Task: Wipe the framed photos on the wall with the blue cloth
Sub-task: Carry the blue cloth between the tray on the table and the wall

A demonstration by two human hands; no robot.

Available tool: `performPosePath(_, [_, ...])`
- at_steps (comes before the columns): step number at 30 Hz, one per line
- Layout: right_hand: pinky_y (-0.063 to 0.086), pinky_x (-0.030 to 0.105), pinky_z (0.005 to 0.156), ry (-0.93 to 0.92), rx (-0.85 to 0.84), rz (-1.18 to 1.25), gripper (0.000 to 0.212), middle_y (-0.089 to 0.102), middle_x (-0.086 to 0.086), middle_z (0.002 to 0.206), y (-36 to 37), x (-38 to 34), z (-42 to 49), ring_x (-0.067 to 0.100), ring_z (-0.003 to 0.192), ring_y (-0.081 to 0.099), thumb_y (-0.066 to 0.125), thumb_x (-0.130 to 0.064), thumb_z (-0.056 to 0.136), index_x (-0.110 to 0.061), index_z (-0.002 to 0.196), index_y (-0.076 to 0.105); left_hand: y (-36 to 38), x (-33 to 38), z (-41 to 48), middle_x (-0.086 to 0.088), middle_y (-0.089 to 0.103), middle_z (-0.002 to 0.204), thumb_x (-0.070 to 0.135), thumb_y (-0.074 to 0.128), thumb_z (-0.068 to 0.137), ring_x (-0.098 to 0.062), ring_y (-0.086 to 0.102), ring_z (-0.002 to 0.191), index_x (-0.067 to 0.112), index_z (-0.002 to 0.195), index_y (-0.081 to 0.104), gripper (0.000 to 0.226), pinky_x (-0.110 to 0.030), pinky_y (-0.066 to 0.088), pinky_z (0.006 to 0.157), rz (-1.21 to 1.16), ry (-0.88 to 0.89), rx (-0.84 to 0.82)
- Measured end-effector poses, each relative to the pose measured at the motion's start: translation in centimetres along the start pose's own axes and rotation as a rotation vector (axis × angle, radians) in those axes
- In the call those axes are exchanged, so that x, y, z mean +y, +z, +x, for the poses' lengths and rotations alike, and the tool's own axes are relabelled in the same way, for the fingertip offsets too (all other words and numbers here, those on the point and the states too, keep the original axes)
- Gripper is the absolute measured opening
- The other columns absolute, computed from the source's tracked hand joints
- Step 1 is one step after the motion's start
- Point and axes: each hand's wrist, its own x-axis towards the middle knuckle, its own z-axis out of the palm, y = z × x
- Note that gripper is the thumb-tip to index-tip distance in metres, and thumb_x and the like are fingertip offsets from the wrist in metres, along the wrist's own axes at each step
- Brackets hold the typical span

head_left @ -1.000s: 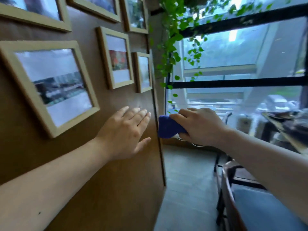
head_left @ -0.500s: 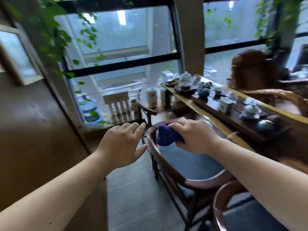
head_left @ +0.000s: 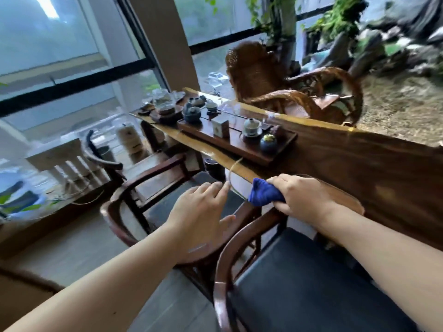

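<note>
Head view is directed at a seating area, not at the wall; no framed photos are visible in it. The blue cloth point(head_left: 265, 194) is held bunched in the right hand point(head_left: 300, 196), whose fingers are closed around it, with a wad protruding toward the left. The left hand point(head_left: 200, 213) is held empty, palm down, fingers loosely extended and slightly apart, just beside the cloth but not touching it. Both hands are suspended above the curved back of a wooden armchair point(head_left: 223, 281), in front of a long wooden table point(head_left: 359, 164) on which a tea tray point(head_left: 242, 146) with cups and pots is set. A wicker chair point(head_left: 282, 92) stands beyond the table. Wiping is judged not to be under way, since the cloth is in contact with no surface. The step in hand is assessed as a transit or pause away from the photos. For the next move, the wall would need to be faced, a frame located, and the cloth flattened against it.
</note>
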Motion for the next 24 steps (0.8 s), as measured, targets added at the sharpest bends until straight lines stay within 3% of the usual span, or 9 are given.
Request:
performPosePath(5, [0.052,0.036,0.069,0.208,-0.066,0.022,0.047,0.065,-0.004,0.111,4.4,9.7,-2.8,0.022,0.098,0.063,0.060,-0.042,0.073,-0.026,0.118,0.057,5.4,5.4,6.2,-0.010,0.060,0.134,0.059,0.047,0.083,-0.027,0.057,0.121,0.007,0.139,0.046,0.077,-0.040,0.048,0.101,-0.054,0.115,-0.037])
performPosePath(8, [0.052,0.038,0.073,0.326,-0.122,0.018,0.053,0.063,-0.005,0.114,7.3,13.9,-3.7,0.024,0.101,0.062,0.047,-0.052,0.072,-0.030,0.120,0.054,8.4,7.5,8.9,-0.012,0.057,0.137,0.058,0.051,0.084,-0.029,0.053,0.126,0.007,0.140,0.044,0.077,-0.044,0.046,0.103,-0.055,0.145,-0.065])
performPosePath(11, [0.053,0.040,0.070,0.412,-0.159,0.012,0.058,0.061,-0.007,0.112,10.4,17.2,-3.6,0.023,0.099,0.062,0.036,-0.056,0.068,-0.033,0.120,0.049,11.4,8.8,11.3,-0.012,0.050,0.145,0.062,0.034,0.085,-0.029,0.046,0.133,0.009,0.145,0.038,0.080,-0.046,0.040,0.109,-0.044,0.143,-0.102])
performPosePath(15, [0.049,0.036,0.071,0.445,-0.143,0.017,0.044,0.060,-0.002,0.113,13.7,19.4,-2.6,0.023,0.103,0.058,0.057,-0.036,0.080,-0.025,0.122,0.051,14.8,9.6,14.5,-0.011,0.044,0.150,0.064,0.028,0.085,-0.028,0.039,0.138,0.010,0.148,0.033,0.083,-0.045,0.035,0.113,-0.046,0.143,-0.129])
performPosePath(19, [0.051,0.040,0.075,0.442,-0.137,0.008,0.048,0.059,0.003,0.112,16.4,20.5,-1.6,0.026,0.103,0.057,0.061,-0.032,0.079,-0.021,0.125,0.050,18.5,10.3,17.4,-0.011,0.038,0.153,0.060,0.046,0.089,-0.027,0.033,0.141,0.011,0.150,0.027,0.081,-0.043,0.029,0.115,-0.080,0.155,-0.148])
performPosePath(24, [0.052,0.041,0.066,0.370,-0.130,-0.034,0.059,0.056,0.008,0.117,20.1,21.5,-1.6,0.029,0.100,0.057,0.059,-0.030,0.080,-0.021,0.136,0.042,21.3,10.2,20.1,-0.010,0.033,0.156,0.062,0.045,0.089,-0.026,0.028,0.143,0.012,0.151,0.023,0.083,-0.038,0.022,0.116,-0.095,0.133,-0.155])
